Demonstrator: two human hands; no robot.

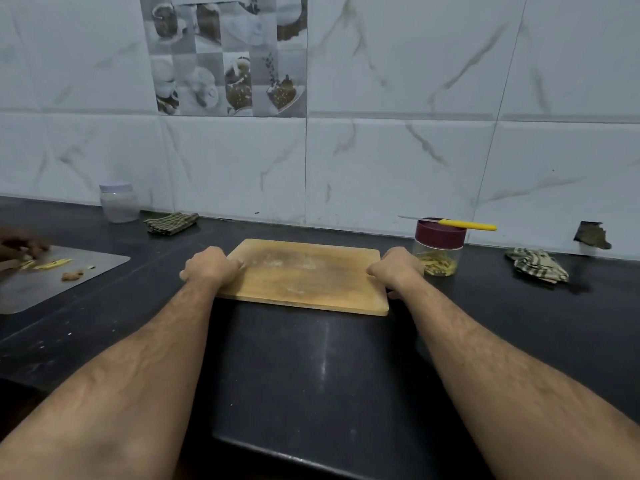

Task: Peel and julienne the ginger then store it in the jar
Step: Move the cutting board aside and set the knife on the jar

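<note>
A wooden cutting board (304, 275) lies on the dark counter with only faint residue on it. My left hand (209, 268) grips its left edge and my right hand (396, 268) grips its right edge, fingers curled round the sides. Just right of the board stands a clear jar (438, 254) with a maroon lid, holding julienned ginger at its bottom. A yellow-handled knife (460, 224) lies across the jar's lid.
At the left a steel sheet (86, 271) carries ginger strips and peel, with another person's hand (20, 249) on it. A clear lidded jar (119, 202) and a folded cloth (171, 223) sit by the wall. A crumpled checked cloth (536, 265) lies at the right.
</note>
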